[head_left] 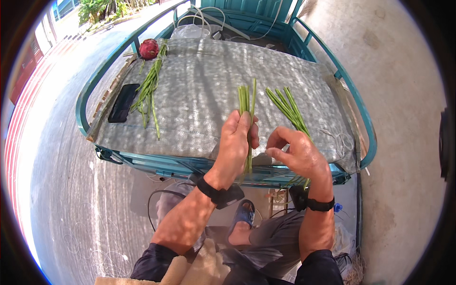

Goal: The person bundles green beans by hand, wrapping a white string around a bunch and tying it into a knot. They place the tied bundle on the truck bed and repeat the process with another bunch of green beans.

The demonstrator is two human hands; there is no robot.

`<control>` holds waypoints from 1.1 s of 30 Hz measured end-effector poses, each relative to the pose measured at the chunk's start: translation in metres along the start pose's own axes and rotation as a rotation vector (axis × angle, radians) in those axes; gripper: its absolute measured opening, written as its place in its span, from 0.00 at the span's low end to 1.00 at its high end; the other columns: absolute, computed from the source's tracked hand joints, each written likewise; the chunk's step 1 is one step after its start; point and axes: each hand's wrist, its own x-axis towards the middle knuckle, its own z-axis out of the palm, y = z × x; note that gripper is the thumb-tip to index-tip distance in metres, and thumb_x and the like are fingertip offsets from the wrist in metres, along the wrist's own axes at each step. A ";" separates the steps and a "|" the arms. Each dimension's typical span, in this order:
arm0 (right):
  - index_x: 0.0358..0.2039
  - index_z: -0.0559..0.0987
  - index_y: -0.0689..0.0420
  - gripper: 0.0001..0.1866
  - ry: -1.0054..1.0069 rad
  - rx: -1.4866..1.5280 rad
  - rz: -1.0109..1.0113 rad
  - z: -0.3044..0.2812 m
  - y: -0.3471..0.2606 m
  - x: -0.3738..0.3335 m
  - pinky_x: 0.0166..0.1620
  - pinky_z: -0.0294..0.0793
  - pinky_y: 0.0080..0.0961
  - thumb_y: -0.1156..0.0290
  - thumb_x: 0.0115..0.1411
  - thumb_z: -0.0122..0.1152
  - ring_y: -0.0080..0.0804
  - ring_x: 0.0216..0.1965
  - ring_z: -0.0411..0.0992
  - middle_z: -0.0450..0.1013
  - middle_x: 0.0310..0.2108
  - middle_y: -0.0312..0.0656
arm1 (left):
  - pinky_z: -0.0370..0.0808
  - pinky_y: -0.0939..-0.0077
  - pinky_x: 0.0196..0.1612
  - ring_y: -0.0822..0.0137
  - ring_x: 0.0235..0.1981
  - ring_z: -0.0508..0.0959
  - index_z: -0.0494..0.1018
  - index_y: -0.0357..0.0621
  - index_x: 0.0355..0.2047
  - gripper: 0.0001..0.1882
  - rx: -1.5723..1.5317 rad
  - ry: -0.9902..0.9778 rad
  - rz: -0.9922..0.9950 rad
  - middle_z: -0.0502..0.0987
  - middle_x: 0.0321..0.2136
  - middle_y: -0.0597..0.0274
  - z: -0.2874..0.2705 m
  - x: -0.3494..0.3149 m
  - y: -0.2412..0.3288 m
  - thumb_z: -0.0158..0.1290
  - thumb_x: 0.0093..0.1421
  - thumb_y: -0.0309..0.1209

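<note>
My left hand is closed around a small bunch of long green stalks, held upright over the near edge of the cart bed. One stalk on its right side sticks up higher than the others. To the right, my right hand is bent, with its thumb and forefinger apart and nothing visible between them. Its other fingers are partly hidden. Beneath and beyond this hand lies a second bunch of green stalks, its lower part covered by the hand and wrist.
A grey woven sheet covers the teal cart bed, with side rails. At the left lie a tied stalk bundle, a dragon fruit and a black phone. Thin white string lies near the right corner.
</note>
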 end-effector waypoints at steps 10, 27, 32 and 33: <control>0.37 0.78 0.59 0.08 0.342 0.618 0.092 0.001 0.002 0.011 0.22 0.66 0.14 0.67 0.68 0.64 0.14 0.22 0.71 0.77 0.26 0.34 | 0.74 0.81 0.29 0.78 0.25 0.72 0.73 0.42 0.44 0.15 0.122 -0.242 -0.084 0.73 0.27 0.70 0.012 -0.010 -0.013 0.44 0.78 0.40; 0.30 0.78 0.60 0.08 0.323 0.397 0.101 0.000 0.000 0.008 0.25 0.68 0.18 0.71 0.64 0.67 0.15 0.24 0.71 0.76 0.23 0.33 | 0.79 0.76 0.33 0.73 0.28 0.78 0.73 0.43 0.46 0.14 0.075 -0.337 -0.080 0.78 0.29 0.65 0.010 -0.010 -0.017 0.46 0.77 0.41; 0.29 0.78 0.58 0.09 0.283 0.454 0.132 -0.003 0.002 0.007 0.24 0.65 0.16 0.70 0.63 0.68 0.14 0.23 0.69 0.75 0.23 0.32 | 0.74 0.82 0.29 0.78 0.25 0.74 0.74 0.44 0.45 0.14 0.121 -0.370 -0.102 0.75 0.27 0.69 0.008 -0.010 -0.015 0.47 0.77 0.41; 0.29 0.78 0.58 0.09 0.265 0.485 0.151 -0.004 0.003 0.007 0.24 0.64 0.16 0.70 0.63 0.68 0.13 0.22 0.68 0.75 0.23 0.31 | 0.74 0.82 0.29 0.78 0.25 0.74 0.74 0.44 0.45 0.14 0.123 -0.370 -0.099 0.75 0.27 0.69 0.009 -0.011 -0.014 0.47 0.77 0.41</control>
